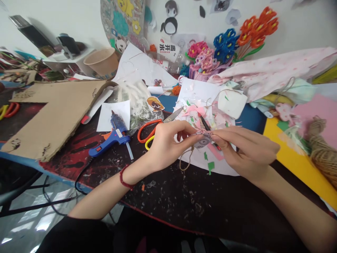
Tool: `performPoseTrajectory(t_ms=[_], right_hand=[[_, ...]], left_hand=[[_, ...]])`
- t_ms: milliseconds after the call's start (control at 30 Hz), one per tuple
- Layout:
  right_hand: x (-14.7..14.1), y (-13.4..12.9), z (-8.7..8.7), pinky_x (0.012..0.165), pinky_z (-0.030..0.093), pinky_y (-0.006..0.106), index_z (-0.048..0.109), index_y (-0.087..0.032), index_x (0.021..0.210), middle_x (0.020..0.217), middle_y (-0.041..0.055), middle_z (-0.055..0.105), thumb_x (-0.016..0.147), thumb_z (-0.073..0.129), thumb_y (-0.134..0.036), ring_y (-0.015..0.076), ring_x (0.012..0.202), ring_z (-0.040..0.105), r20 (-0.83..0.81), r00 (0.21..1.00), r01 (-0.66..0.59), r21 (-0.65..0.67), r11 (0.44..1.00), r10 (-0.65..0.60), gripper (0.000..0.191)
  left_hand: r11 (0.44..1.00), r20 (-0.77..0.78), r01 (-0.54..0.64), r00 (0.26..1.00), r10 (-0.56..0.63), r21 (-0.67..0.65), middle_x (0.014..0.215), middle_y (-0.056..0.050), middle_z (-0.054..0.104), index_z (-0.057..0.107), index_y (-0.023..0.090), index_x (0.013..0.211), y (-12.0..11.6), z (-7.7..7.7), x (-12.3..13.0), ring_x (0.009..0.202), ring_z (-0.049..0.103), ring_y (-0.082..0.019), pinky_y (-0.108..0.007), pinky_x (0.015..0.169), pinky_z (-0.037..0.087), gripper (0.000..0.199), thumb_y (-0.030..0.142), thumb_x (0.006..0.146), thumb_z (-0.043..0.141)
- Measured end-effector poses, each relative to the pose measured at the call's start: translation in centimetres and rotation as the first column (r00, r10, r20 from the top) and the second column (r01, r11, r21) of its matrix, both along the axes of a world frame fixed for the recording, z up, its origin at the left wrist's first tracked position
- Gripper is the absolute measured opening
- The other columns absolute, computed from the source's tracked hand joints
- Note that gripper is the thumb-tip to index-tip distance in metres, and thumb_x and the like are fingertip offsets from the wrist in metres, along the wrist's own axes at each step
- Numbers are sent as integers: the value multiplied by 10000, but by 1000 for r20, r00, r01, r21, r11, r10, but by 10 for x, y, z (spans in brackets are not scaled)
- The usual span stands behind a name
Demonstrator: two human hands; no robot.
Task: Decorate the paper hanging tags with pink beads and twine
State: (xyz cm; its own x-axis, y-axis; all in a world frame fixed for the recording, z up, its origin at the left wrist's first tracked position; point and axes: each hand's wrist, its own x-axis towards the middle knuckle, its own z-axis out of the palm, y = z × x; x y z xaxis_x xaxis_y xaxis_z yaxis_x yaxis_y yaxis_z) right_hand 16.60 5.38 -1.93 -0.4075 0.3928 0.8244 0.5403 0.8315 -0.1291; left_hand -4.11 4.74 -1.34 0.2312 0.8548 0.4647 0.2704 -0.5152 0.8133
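Between my two hands is a small paper cutout (203, 141) with a printed round drawing, partly covered by my fingers. My left hand (168, 142) pinches its left side between thumb and fingers. My right hand (244, 147) is closed at the cutout's right upper edge, fingertips pressed together. A loop of brown twine (180, 165) hangs below the cutout. Beneath my hands lies a white sheet (226, 168) with pink and green paper scraps. Scissors with orange and yellow handles (142, 133) lie just left of my left hand, blades partly on the scraps.
A blue glue gun (114, 140) lies left on white paper, its cord running off the table edge. Beyond it is a cut cardboard piece (58, 112). Twine (321, 147) and yellow paper (284, 154) lie right. Pipe-cleaner flowers (226, 45) and a paper bowl (102, 63) stand behind.
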Motion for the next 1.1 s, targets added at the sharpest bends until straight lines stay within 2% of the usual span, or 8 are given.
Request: performPoseTrajectory(t_ms=[200, 400, 500, 633, 800, 1000, 1100], right_hand=[[0, -3, 4, 516, 516, 288, 727, -269, 878, 691, 0, 740, 818, 683, -95, 168, 587, 686, -12, 999, 45, -30, 999, -46, 189], [-1, -6, 11, 507, 523, 274, 733, -277, 872, 672, -4, 739, 831, 670, -95, 155, 556, 685, -42, 998, 50, -86, 995, -54, 196], [2, -5, 9, 550, 546, 290, 733, -289, 960, 756, 3, 760, 812, 706, -104, 167, 614, 702, -72, 997, -5, -143, 990, -5, 239], [5, 1, 4, 656, 572, 325, 717, -314, 1089, 903, 7, 769, 769, 784, -165, 190, 757, 719, -167, 985, -103, -318, 943, 51, 359], [3, 7, -1, 748, 569, 354, 744, -312, 1011, 917, 5, 754, 796, 755, -151, 192, 837, 709, -319, 945, -194, -380, 905, 68, 269], [2, 6, -2, 754, 569, 355, 744, -310, 1027, 928, 8, 752, 761, 791, -166, 196, 849, 710, -348, 927, -288, -414, 863, 142, 306], [3, 5, -1, 772, 570, 354, 748, -309, 1024, 936, 5, 754, 789, 768, -184, 191, 858, 711, -365, 920, -309, -456, 835, 142, 268]], left_hand=[[997, -34, -19, 999, 22, 70, 688, 6, 706, 687, 160, 765, 0, 2, -1, 582, 571, -65, -197, 570, 466, 148, 270, 857, 723], [982, -78, -51, 995, 66, 181, 688, 13, 685, 666, 171, 774, -2, 2, -1, 593, 561, -70, -211, 586, 462, 146, 267, 880, 700], [939, -113, -83, 985, 128, 333, 697, 5, 672, 662, 179, 812, -3, 2, -1, 626, 569, -88, -236, 622, 465, 125, 266, 900, 678], [866, -108, -106, 978, 180, 488, 757, -12, 700, 656, 183, 863, -3, 2, -1, 680, 599, -105, -251, 654, 483, 54, 216, 886, 692], [855, -92, -88, 984, 156, 511, 767, -7, 718, 660, 177, 886, -4, 0, 1, 686, 624, -99, -243, 668, 495, 77, 180, 852, 729], [860, -91, -122, 977, 191, 495, 717, 5, 686, 650, 178, 844, -6, -3, 4, 641, 588, -92, -235, 612, 462, 79, 192, 854, 727], [858, -100, -125, 975, 200, 499, 712, 8, 681, 649, 182, 839, -7, -3, 4, 630, 576, -90, -236, 604, 456, 73, 197, 861, 718]])
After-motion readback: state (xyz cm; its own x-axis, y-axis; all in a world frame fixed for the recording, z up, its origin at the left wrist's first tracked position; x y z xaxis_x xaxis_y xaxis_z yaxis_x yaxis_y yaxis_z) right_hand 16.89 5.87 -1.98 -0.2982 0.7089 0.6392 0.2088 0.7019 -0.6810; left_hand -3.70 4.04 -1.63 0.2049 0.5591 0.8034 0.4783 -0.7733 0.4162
